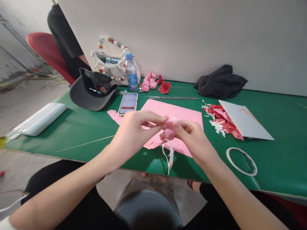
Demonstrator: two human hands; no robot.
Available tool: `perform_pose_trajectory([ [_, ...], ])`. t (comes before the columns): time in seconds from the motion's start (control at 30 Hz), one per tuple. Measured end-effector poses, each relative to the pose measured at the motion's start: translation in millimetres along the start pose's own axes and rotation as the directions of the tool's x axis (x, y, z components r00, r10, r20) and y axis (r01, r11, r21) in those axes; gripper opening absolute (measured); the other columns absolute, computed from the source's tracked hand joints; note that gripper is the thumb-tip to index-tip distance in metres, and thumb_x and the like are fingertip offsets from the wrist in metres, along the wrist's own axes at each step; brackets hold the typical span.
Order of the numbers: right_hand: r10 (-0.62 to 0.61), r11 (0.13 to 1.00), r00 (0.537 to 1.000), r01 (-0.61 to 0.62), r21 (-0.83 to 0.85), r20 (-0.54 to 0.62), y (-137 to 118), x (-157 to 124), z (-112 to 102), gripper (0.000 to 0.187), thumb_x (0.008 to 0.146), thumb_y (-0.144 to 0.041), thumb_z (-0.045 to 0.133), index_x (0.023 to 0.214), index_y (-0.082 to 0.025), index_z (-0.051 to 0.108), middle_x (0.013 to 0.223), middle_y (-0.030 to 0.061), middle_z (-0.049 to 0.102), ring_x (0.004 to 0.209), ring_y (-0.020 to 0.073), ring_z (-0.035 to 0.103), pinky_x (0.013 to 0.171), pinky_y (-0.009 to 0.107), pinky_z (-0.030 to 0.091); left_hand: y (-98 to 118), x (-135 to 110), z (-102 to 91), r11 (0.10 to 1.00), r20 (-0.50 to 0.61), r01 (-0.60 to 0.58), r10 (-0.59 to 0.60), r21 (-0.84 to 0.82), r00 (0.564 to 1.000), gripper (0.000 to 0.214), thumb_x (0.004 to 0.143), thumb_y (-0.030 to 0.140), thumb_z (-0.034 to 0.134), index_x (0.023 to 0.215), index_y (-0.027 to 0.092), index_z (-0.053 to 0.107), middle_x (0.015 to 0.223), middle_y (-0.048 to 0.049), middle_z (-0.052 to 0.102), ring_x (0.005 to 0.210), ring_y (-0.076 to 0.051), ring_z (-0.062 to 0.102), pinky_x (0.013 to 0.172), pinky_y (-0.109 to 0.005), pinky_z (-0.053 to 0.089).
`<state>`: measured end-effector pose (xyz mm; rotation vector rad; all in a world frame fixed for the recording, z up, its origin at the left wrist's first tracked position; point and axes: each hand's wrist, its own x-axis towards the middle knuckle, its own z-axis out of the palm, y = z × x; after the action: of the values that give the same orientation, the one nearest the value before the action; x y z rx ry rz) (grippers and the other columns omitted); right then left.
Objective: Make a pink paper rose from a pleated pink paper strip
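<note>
Head camera view showed us two bare hands above one green worktop (283,153). Our left hand (141,129) and our right hand (192,135) were both pinched closed, thumbs and fingers clamped on one piece of folded pink paper (171,119) at the centre. One curling white strip (171,156) dangled at six o'clock from that paper, and one large pink sheet (183,111) lay beneath the hands.

At twelve o'clock we counted two red paper flowers (164,88), one bigger than the other, near a bundle of thin wires (172,97) too fine to number. At eleven stood one bottle (133,80), beside one pink paper cluster (149,82). Towards ten we had one phone (128,103), one grey cap (92,95) and one bag (115,68); at nine, one white case (43,118).

At two o'clock sat one dark cloth (219,83). At three, one pale board (242,119) leaned over red and pink scraps (222,116), too jumbled to count; at four, one tape roll (228,155) lay flat. Farther off at ten we saw one other person's dark sleeve (64,32).
</note>
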<state>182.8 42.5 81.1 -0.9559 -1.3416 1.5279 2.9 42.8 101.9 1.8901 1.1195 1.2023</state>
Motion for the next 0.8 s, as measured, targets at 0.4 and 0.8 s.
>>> perform_pose_trajectory([
  [0.4, 0.036, 0.999, 0.996, -0.037, -0.014, -0.077, 0, 1, 0, 0.035, 0.082, -0.051, 0.072, 0.08, -0.016, 0.075, 0.069, 0.004, 0.073, 0.068, 0.017, 0.072, 0.069, 0.028, 0.06, -2, 3, -4.4, 0.974, 0.128, 0.159, -0.139, -0.163, 0.982, 0.016, 0.084, 0.033, 0.074, 0.097, 0.026, 0.081, 0.097, -0.0028, 0.079, 0.091, -0.023, 0.074, 0.079, -0.031, 0.06],
  [0.8, -0.001, 0.993, 0.998, -0.007, -0.114, -0.068, -2, 2, -6, 0.038, 0.085, -0.054, 0.067, 0.091, -0.017, 0.075, 0.088, 0.0077, 0.078, 0.082, 0.0224, 0.076, 0.083, 0.036, 0.059, 3, 10, -8.4, 0.923, 0.078, 0.264, -0.252, -0.28, 0.965, 0.022, 0.075, 0.03, 0.083, 0.095, 0.023, 0.081, 0.097, -0.0038, 0.08, 0.093, -0.026, 0.075, 0.085, -0.033, 0.062],
])
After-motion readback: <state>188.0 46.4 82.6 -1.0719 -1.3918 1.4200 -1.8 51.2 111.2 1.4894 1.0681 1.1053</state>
